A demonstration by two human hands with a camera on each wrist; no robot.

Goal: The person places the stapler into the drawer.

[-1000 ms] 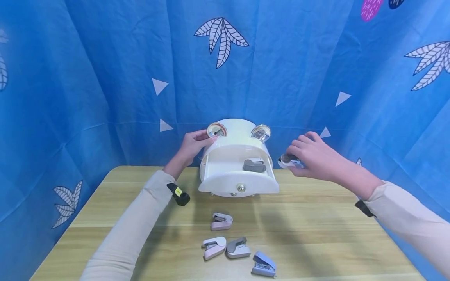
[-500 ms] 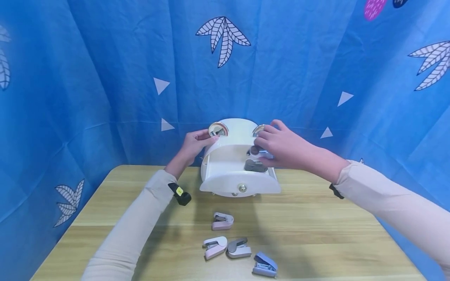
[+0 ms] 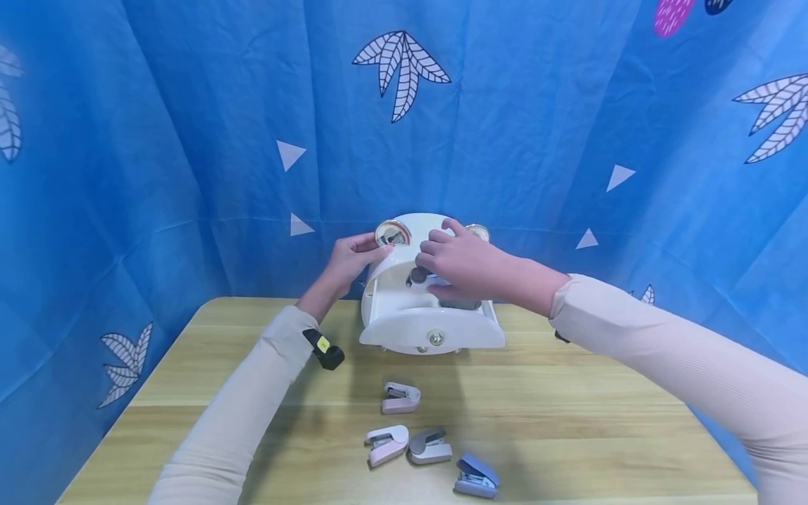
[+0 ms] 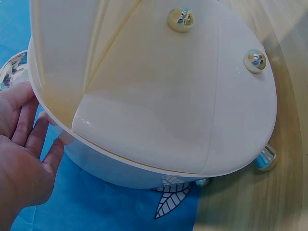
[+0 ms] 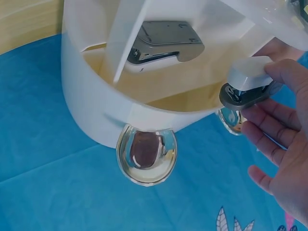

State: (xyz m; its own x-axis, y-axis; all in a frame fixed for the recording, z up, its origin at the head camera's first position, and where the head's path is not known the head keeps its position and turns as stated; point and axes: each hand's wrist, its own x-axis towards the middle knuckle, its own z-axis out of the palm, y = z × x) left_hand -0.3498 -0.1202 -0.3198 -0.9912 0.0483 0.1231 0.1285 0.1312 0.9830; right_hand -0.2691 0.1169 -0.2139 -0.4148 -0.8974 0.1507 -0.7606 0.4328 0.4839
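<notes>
My right hand (image 3: 467,263) pinches a small white-and-grey stapler (image 5: 250,74) between thumb and fingers, over the pulled-out upper drawer (image 3: 404,330) of a white rounded box (image 3: 421,226). Inside that drawer, on its right side, lies a grey-and-white stapler (image 5: 168,41), partly covered by my right hand in the head view. My left hand (image 3: 350,263) rests on the box's left side by a shiny round ear (image 3: 393,233). Its fingers (image 4: 36,134) lie fairly straight against the outer wall in the left wrist view.
On the wooden table (image 3: 600,421) in front of the box lie a pink stapler (image 3: 400,398), a white-and-pink stapler (image 3: 387,446), a grey-and-white stapler (image 3: 431,447) and a blue-purple stapler (image 3: 476,477). A blue patterned curtain (image 3: 536,140) hangs behind the table.
My right hand has moved left with the stapler, from beside the box to over the open drawer. My left hand stays at the box's side.
</notes>
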